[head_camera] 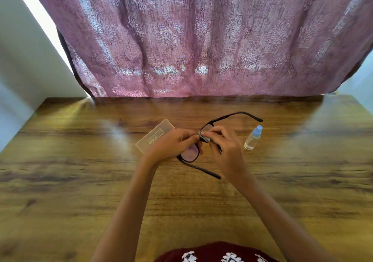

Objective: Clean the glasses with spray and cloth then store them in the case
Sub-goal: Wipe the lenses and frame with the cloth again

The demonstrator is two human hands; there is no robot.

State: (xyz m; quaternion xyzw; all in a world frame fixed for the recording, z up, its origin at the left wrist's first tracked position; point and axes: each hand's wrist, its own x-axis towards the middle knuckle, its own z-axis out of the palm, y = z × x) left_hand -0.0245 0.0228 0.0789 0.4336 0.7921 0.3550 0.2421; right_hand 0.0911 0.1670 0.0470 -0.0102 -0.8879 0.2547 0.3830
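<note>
Black-framed glasses (190, 154) are held above the wooden table (80, 161) with both arms unfolded. My left hand (171, 142) grips the frame near the bridge. My right hand (224, 142) pinches a small grey cloth (202, 136) against the far lens. A clear case (154, 135) lies shut on the table just left of my hands. A small clear spray bottle (253, 138) with a blue cap lies tilted on the table to the right.
A mauve patterned curtain (201, 40) hangs along the far edge of the table. White walls stand at both sides. Bare wood stretches to the left, right and front of my hands.
</note>
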